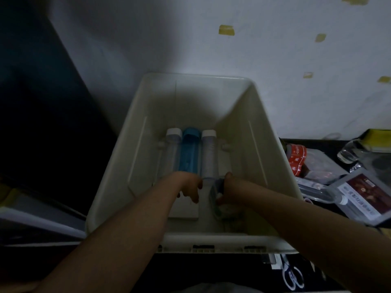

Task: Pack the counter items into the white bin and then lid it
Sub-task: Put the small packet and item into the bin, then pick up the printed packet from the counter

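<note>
The white bin (pixel 239 127) looks like smooth, matt plastic with moulded ribs on its walls. Inside it, the blue bottle (pixel 189 153) is translucent plastic with a slight sheen, and the two clear bottles (pixel 208 155) beside it look like see-through plastic with opaque white caps. On the dark counter (pixel 330 144), the packets (pixel 357 195) are glossy, crinkled film. The wall (pixel 275 49) looks matt and finely textured.

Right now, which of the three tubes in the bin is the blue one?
The middle tube, lying between the two clear tubes with white caps, left and right, in the white bin.
</note>
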A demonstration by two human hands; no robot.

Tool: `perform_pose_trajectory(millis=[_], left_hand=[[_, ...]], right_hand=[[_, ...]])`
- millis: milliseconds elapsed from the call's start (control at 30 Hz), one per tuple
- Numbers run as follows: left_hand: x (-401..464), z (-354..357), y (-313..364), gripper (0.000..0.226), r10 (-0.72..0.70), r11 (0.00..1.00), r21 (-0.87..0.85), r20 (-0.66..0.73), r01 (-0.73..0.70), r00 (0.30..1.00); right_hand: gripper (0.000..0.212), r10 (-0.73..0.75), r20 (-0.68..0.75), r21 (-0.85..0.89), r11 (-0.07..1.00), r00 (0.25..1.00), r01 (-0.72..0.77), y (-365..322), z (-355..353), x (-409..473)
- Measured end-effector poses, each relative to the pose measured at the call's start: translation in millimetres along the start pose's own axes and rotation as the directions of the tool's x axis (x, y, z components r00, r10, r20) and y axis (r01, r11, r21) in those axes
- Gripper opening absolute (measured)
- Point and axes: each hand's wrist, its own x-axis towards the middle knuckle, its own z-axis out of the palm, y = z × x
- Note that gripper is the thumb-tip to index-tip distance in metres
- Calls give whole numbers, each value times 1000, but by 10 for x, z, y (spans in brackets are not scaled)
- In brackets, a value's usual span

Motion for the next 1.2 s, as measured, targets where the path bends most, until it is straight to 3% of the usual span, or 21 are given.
perform_pose_trajectory(millis=[433, 533, 600, 667, 767, 833, 933, 1000, 1067, 1133, 1200], left_hand=[[21, -15, -13, 62, -44, 999, -10, 11, 44, 999], [26, -19, -13, 61, -55, 998, -26, 12, 55, 998], [34, -25, -13, 60, -50, 999, -17, 2, 50, 999], [28, -51, 6, 59, -28, 999, 21, -40, 29, 999], [-34, -145, 70, 55, 31, 999, 45, -187, -23, 982], [-136, -233, 145, 49, 74, 997, 19, -310, -72, 948], [-258, -367, 266, 43, 117, 985, -54, -506, -167, 855], [-307, -454, 389, 39, 144, 964, -87, -630, -253, 763], [-330, -531, 587, 32, 172, 916, -122, -740, -382, 650], [-361, -566, 871, 29, 186, 847, -154, -811, -509, 555], [-365, -544, 1193, 25, 223, 786, -148, -837, -600, 500]], right_hand=[[82, -171, -289, -141, 981, 942, 134, 61, -12, 70], [75, -194, -229, -139, 977, 954, 165, 72, -120, 60], [57, -212, -185, -144, 972, 960, 186, 96, -214, 21], [36, -219, -191, -136, 971, 957, 195, 113, -304, -9], [45, -217, -306, -48, 976, 927, 212, 140, -441, -66], [38, -232, -445, 67, 955, 865, 290, 161, -537, -145], [29, -250, -681, 111, 894, 689, 434, 235, -729, -367], [28, -227, -802, 115, 849, 552, 516, 356, -861, -525], [27, -171, -870, 140, 813, 463, 564, 557, -987, -655], [26, -111, -909, 170, 780, 401, 602, 815, -1072, -720], [26, -31, -919, 240, 748, 394, 619, 1104, -1108, -726]])
